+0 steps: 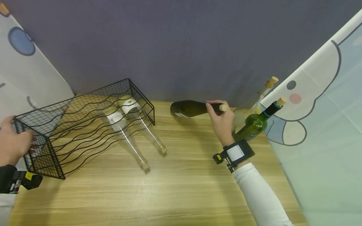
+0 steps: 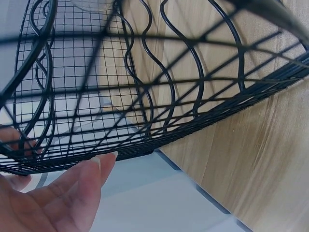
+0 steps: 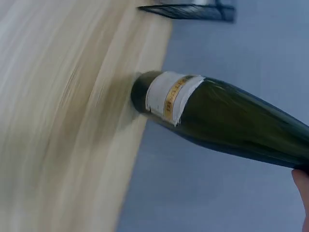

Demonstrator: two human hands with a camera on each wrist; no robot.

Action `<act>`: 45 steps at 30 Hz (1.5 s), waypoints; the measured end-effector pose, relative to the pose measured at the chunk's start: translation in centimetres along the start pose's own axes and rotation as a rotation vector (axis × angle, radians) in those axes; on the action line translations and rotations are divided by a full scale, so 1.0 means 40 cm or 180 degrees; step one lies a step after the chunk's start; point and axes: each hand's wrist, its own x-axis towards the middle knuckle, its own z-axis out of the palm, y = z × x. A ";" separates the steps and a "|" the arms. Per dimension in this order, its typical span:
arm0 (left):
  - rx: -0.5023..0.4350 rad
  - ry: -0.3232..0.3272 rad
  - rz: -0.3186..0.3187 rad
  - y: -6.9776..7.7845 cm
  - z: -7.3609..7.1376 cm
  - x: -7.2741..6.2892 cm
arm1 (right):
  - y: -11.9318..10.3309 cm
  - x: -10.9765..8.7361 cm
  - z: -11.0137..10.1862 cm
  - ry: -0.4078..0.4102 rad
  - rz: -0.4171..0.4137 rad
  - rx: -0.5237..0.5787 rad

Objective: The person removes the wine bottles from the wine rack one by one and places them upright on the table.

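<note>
My left hand (image 1: 14, 142) grips the left end of a black wire wine rack (image 1: 141, 98), its thumb against the mesh in the left wrist view. Two clear corked bottles lie side by side in the rack, one (image 1: 131, 149) left of the other (image 1: 149, 131), their necks pointing toward me. Away from the rack, my right hand (image 1: 223, 122) holds a dark green wine bottle (image 1: 188, 108) by its neck. This bottle is tilted, cork end to the right. A white and gold label (image 3: 171, 96) shows near its base in the right wrist view.
At the right stand a green corked bottle (image 1: 255, 123) and, behind it, a clear corked bottle (image 1: 263, 94). A grey panel (image 1: 181, 47) borders the wooden table (image 1: 158, 194) at the back. Cartoon-printed panels rise at both sides.
</note>
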 end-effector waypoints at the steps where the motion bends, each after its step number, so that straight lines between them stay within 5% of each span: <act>1: -0.0007 0.0021 -0.0020 -0.003 0.001 0.004 | -0.010 -0.006 0.009 -0.0088 -0.0233 -0.0156; 6: -0.0024 0.0074 0.0052 -0.016 0.005 0.016 | -0.044 -0.023 0.045 -0.0555 -0.1365 -0.0753; 10: -0.0033 -0.0014 0.0136 -0.011 0.005 0.012 | -0.050 -0.032 0.061 -0.0834 -0.1755 -0.0873; 22: 0.0048 -0.0038 0.0129 -0.006 0.004 0.006 | 0.000 -0.054 0.065 -0.0923 -0.1050 -0.0101; 36: 0.0007 0.0066 0.0143 -0.018 0.005 0.015 | 0.009 -0.050 0.062 -0.0749 -0.1111 0.0097; 45: 0.0012 0.0032 -0.0023 -0.012 0.003 0.019 | -0.018 -0.030 0.052 -0.0849 -0.0876 0.0314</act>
